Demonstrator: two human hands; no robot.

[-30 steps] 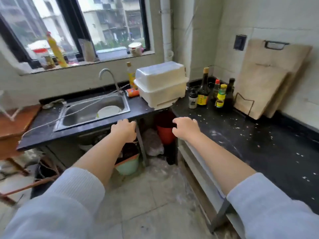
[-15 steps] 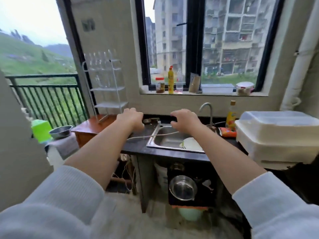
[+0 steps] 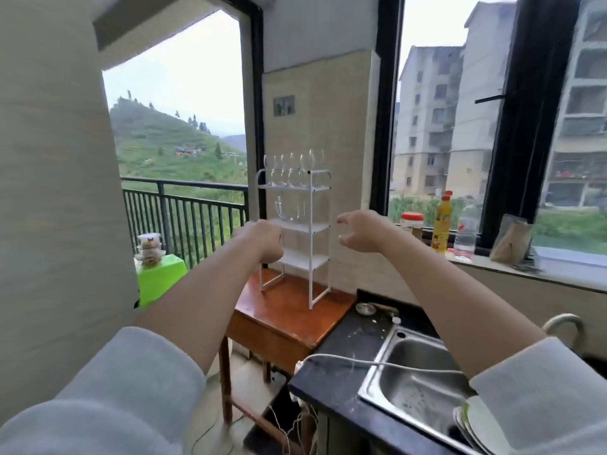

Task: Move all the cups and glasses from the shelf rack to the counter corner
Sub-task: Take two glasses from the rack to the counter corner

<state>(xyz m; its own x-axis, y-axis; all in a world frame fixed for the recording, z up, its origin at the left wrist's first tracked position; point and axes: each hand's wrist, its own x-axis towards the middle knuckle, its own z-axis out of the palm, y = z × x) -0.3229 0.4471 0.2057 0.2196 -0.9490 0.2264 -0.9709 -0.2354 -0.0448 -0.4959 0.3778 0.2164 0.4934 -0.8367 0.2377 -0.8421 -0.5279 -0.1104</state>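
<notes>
A white wire shelf rack (image 3: 312, 257) stands on a small brown wooden table (image 3: 289, 320) against the wall. Several clear stemmed glasses (image 3: 292, 169) fill its top shelf. Clear glass mugs (image 3: 287, 208) sit on the second shelf. My left hand (image 3: 262, 239) is stretched out in front of the rack's lower left side, fingers curled, with nothing seen in it. My right hand (image 3: 361, 231) hovers just right of the rack at the second shelf's height, fingers spread and empty. Neither hand touches a glass.
A black counter (image 3: 341, 372) with a steel sink (image 3: 417, 385) lies at the lower right, plates (image 3: 476, 425) in the sink. A white cable (image 3: 361, 361) crosses it. Bottles and a jar (image 3: 440, 224) stand on the window sill. A green stool (image 3: 157, 277) holds bowls by the balcony railing.
My view has swung left from the counter corner, past the sink, to the rack. Both hands have risen toward it, and my right hand's fingers have spread.
</notes>
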